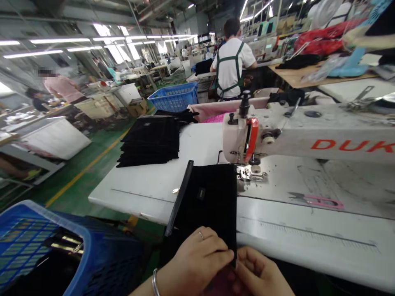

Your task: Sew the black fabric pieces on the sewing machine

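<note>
A black fabric panel (216, 205) lies on the white sewing table, its right edge beside the presser foot (251, 174) of the sewing machine (296, 135). Along its left side runs a dark zipper (182, 193) with a small metal pull, and a small label (201, 193) sits on its face. My left hand (200, 259), with a ring and a bracelet, grips the panel's near edge, fingers closed. Close beside it, my right hand (259, 273) pinches the near right corner. Under my hands some dark pinkish material shows, partly hidden.
A stack of black fabric pieces (151, 137) rests at the table's far left. Pink-handled thread snips (322, 201) lie right of the needle. A blue basket (88, 246) stands at lower left, another blue basket (175, 96) farther back. A co-worker (230, 65) sits ahead, back turned.
</note>
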`<state>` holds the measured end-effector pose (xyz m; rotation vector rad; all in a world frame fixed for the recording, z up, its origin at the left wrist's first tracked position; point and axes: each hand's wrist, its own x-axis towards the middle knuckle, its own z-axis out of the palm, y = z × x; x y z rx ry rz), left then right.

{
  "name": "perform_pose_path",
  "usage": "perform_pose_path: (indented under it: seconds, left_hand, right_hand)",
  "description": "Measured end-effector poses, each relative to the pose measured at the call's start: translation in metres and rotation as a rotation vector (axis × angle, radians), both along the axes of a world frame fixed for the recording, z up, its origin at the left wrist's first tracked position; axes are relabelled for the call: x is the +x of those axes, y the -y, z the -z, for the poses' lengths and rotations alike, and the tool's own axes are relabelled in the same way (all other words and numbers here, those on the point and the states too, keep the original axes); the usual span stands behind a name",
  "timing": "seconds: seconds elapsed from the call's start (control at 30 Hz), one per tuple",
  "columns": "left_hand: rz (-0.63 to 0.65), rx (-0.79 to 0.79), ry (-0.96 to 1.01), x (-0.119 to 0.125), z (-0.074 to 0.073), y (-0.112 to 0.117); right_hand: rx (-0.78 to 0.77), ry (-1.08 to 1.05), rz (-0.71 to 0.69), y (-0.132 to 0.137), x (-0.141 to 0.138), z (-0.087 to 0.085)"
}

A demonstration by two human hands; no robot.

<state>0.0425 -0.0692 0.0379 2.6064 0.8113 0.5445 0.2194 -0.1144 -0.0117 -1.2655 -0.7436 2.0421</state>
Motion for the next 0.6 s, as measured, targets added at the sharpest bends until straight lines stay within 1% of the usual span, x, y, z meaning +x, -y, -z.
perform_pose_path:
  seconds: [0.07,0.2,0.33,0.43,0.5,0.6]
  left_hand:
    - [-0.048,-0.040,0.058,-0.003,0.006,0.003]
    - [-0.109,-0.063,0.122,-0.003,0.009,0.008]
    - [-0.105,-0.019,0.088,-0.002,0.010,0.012]
    - [-0.071,-0.009,0.058,-0.003,0.009,0.015]
    - [-0.079,0.006,0.048,-0.002,0.009,0.016]
    - [-0.116,0.071,-0.020,0.000,0.010,0.015]
  right_hand:
    - [-0.020,-0.010,0.018,0.003,0.001,0.002]
    - [-0.039,-0.031,0.009,0.009,0.001,0.009]
    - [-0.066,-0.133,0.009,0.009,0.003,0.012]
    - [-0.092,-0.178,0.003,0.008,0.004,0.011]
    - [-0.110,-0.198,-0.009,0.008,0.006,0.009]
    - [-0.086,-0.185,-0.087,0.007,0.013,0.005]
